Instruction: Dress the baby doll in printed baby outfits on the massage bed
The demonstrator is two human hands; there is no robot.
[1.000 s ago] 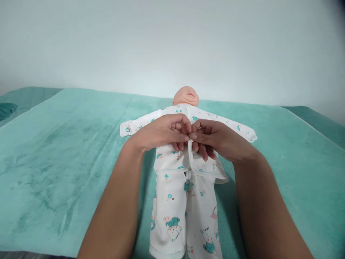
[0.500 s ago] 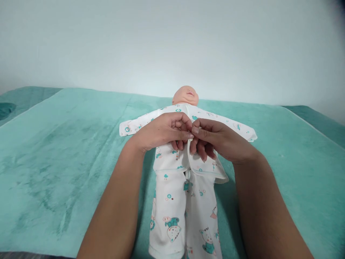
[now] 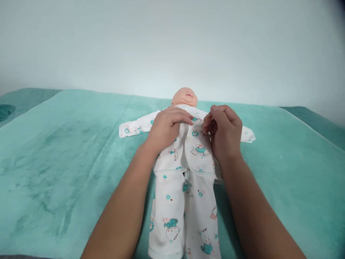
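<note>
A doll point(image 3: 185, 97) lies on its back in a white printed baby jacket point(image 3: 199, 158) and white printed trousers point(image 3: 169, 212). My left hand point(image 3: 168, 126) rests on the jacket's chest, fingers stretched loosely toward the front opening, gripping nothing visible. Just right of the opening, my right hand point(image 3: 223, 129) is raised over the jacket with its fingers curled and thumb against the index finger; nothing shows in it. A small round snap point(image 3: 188, 139) sits on the jacket's front edge below my left fingertips. Part of the chest and one sleeve are hidden by my hands.
Under the doll spreads a light green plush cloth point(image 3: 67, 162), over a darker green cover point(image 3: 315, 120) visible at the far corners. A pale wall point(image 3: 172, 46) rises behind. The jacket's sleeves point(image 3: 134, 125) stretch out to both sides.
My hands were together at the jacket's front edge, fingertips pinching there. They have now parted: the right has lifted and moved right, while the left has flattened onto the chest.
</note>
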